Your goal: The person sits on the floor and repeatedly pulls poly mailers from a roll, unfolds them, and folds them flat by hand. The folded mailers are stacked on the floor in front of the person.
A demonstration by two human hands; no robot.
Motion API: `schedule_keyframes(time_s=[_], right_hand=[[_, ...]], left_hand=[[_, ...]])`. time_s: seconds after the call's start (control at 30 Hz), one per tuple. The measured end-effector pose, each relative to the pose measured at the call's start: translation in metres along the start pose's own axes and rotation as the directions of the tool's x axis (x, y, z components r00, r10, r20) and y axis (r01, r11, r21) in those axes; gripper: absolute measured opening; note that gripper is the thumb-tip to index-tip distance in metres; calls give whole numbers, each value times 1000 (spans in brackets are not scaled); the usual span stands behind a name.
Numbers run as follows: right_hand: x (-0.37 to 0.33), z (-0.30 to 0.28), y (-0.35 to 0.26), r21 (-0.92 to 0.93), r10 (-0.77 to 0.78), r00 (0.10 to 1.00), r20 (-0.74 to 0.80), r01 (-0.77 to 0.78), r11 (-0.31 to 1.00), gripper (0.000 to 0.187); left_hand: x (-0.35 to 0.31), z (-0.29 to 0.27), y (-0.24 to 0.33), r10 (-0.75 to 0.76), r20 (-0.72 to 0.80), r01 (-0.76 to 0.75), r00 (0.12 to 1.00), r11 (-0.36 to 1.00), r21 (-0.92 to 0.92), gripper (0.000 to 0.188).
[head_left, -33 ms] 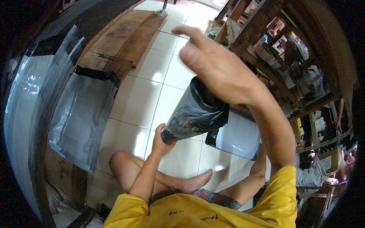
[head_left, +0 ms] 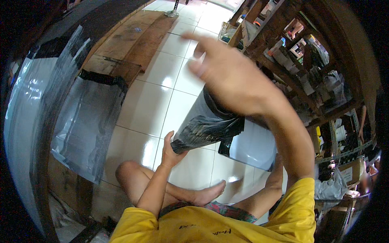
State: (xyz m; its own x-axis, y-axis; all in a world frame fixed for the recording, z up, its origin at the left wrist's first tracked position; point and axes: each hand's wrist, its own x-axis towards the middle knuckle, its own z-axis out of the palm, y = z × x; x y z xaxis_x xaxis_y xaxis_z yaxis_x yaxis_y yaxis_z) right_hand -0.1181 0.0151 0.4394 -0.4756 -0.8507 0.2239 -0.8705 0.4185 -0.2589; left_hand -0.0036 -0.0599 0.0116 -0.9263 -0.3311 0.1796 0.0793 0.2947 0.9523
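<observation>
A curved bundle of layered black and grey plastic bags [head_left: 200, 127] slants up over the floor in front of me. My left hand [head_left: 172, 153] is closed round its lower end. Over the bundle's upper end hangs my right hand [head_left: 227, 75], smeared by motion, its fingers stretched out and apart with nothing seen in them. The right palm and wrist hide part of the bundle's top, and I cannot tell whether they touch it. Beyond the bundle, to the right, a grey-white plastic sheet with a black edge [head_left: 251, 146] lies by my leg.
Another grey plastic sheet with a black band [head_left: 87, 125] lies at the left, beside wooden boards [head_left: 142, 44]. White floor tiles [head_left: 150, 101] run between. A wooden rack [head_left: 300, 77] with cluttered goods stands at the right, near a white crumpled bag [head_left: 330, 188].
My right hand has shifted slightly up and left and is more blurred. The bundle and my left hand have barely moved.
</observation>
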Motion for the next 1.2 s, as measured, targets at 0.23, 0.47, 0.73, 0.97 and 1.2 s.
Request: schedule_keyframes(time_s=[0.23,0.47,0.73,0.97,1.2], right_hand=[[-4,4,-2,-67,78,966,247,-63,996,72],[-2,-3,13,-47,3,998,69,0,999,75],[10,-5,14,9,49,999,16,-49,999,74],[2,7,9,-131,3,973,229,28,991,73],[4,3,16,0,-25,995,98,25,1000,88]], left_hand=[[-9,22,7,119,-183,-132,976,990,-58,108],[10,11,20,105,-71,-105,992,994,6,97],[25,-11,31,-23,96,20,995,999,30,96],[6,11,22,9,-75,-9,997,1000,-3,103],[-1,18,5,-66,-63,73,996,990,122,96]])
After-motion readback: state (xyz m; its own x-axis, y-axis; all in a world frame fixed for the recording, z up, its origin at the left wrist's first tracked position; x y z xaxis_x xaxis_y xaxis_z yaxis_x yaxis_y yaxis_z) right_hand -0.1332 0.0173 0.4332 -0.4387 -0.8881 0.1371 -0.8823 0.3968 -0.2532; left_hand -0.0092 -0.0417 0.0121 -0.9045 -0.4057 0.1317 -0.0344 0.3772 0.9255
